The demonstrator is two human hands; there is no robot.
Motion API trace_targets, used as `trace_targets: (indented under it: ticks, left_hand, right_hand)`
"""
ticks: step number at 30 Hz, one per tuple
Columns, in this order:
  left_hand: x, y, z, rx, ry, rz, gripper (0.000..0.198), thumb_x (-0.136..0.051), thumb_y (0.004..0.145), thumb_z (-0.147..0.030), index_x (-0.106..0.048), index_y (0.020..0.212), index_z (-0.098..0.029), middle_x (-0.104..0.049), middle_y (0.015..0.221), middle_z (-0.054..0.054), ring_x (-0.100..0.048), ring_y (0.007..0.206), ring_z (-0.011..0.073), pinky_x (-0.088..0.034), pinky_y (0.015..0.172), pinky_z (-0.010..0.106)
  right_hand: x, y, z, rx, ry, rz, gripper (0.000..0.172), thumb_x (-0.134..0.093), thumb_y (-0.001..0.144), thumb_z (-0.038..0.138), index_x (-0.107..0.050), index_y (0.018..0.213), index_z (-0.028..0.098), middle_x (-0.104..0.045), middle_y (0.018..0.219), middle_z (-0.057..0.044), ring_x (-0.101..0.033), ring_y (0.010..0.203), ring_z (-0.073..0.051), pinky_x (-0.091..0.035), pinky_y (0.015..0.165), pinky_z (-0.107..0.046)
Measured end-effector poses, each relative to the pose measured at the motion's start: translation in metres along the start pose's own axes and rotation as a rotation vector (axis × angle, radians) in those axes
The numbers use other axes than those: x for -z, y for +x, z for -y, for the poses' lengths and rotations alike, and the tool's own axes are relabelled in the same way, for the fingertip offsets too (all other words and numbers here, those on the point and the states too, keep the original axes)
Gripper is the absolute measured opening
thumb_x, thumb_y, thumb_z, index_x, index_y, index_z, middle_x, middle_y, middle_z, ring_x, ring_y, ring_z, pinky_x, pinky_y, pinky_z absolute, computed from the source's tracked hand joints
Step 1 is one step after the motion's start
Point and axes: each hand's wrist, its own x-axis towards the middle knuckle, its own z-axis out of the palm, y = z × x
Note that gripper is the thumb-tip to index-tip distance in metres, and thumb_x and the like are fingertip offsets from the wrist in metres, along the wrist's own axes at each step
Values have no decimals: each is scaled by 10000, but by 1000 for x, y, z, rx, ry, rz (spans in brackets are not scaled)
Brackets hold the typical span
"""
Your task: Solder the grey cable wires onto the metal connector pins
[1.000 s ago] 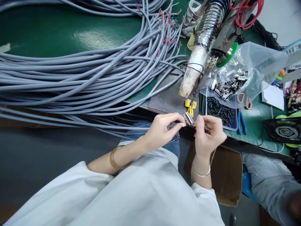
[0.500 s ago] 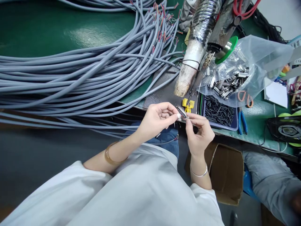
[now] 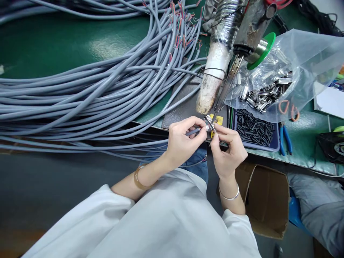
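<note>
At the desk [image 3: 53,43] edge the left hand [image 3: 182,143] pinches the soft grey cable [image 3: 192,132] near its end, while the right hand [image 3: 228,154] pinches the small metal connector [image 3: 209,122], probably light and rigid, best held by its sides.

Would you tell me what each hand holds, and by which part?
The left hand pinches a grey cable near its end; the right hand pinches a small metal connector by its lower end.

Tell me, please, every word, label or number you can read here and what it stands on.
None can be read. The connector held between the left hand and right hand shows no legible marking; the yellow piece behind it, the white paper and the clear bag show no print.
</note>
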Motion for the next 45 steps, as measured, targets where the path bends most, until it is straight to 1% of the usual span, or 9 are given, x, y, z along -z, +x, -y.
trace_targets:
  ticks: [4, 10, 21, 26, 28, 31, 34, 38, 45]
  left_hand:
    - [-2, 3, -3, -5, 14, -18, 60, -664, 847, -151, -680, 790, -160, -647, 665, -35, -426, 489, 46, -377, 503, 190]
    - [0, 6, -8, -60, 11, -25, 54, -665, 855, -141, -694, 814, -160, -697, 725, -26, -446, 495, 37, -398, 509, 178]
    - [4, -2, -5, 5, -4, 52, 36, -672, 849, -127, -688, 832, -155, -664, 700, -26, -447, 504, 43, -392, 502, 172]
    - [9, -7, -4, 57, -71, 90, 68, -671, 884, -179, -700, 942, -159, -733, 824, 31, -621, 628, 93, -490, 579, 188]
    - [12, -7, -2, 25, -86, 112, 63, -670, 898, -193, -721, 917, -160, -758, 856, 51, -679, 710, 125, -530, 634, 209]
    - [13, -6, 0, -52, -76, 123, 79, -678, 898, -187, -751, 880, -164, -782, 874, 64, -708, 756, 149, -543, 658, 229]
    - [11, -3, 0, -100, -22, 82, 66, -687, 876, -156, -752, 866, -167, -781, 860, 53, -678, 692, 129, -506, 608, 217]
    - [7, 0, -3, -114, 51, 28, 76, -683, 840, -103, -726, 850, -165, -739, 767, 3, -539, 539, 69, -459, 572, 202]
    - [4, 4, -4, -164, 160, 3, 82, -654, 858, -107, -698, 826, -169, -706, 729, -11, -518, 542, 72, -441, 570, 203]
  right_hand:
    - [0, 6, 0, 3, -6, 10, 140, -679, 885, 116, -624, 909, 242, -788, 1013, -35, -768, 949, -180, -641, 819, -345]
    - [2, 13, 4, 16, -25, -13, 168, -718, 862, 102, -664, 925, 249, -792, 1023, -23, -772, 938, -180, -648, 829, -349]
    - [6, 2, 1, 119, -102, 33, 204, -711, 858, 92, -646, 964, 254, -801, 1050, -35, -778, 931, -168, -644, 819, -294]
    - [6, 1, 2, -7, -3, 39, 179, -719, 856, 90, -657, 936, 238, -793, 996, -23, -770, 913, -164, -639, 813, -308]
    - [6, 1, 1, -77, 51, 64, 152, -705, 869, 101, -656, 920, 236, -785, 988, -24, -767, 919, -172, -644, 798, -325]
    - [6, 2, 1, -67, 59, 57, 161, -702, 862, 84, -659, 913, 231, -782, 993, -28, -763, 928, -171, -637, 817, -329]
    - [4, 4, 2, -10, 29, 36, 187, -711, 845, 62, -659, 911, 229, -785, 1002, -29, -760, 936, -162, -622, 848, -314]
    - [2, 6, 2, 18, 3, 26, 188, -711, 847, 70, -647, 908, 236, -786, 997, -25, -762, 927, -165, -620, 832, -311]
    - [-2, 6, -1, 31, -33, 7, 188, -720, 855, 86, -655, 929, 246, -791, 1008, -22, -764, 923, -158, -627, 831, -301]
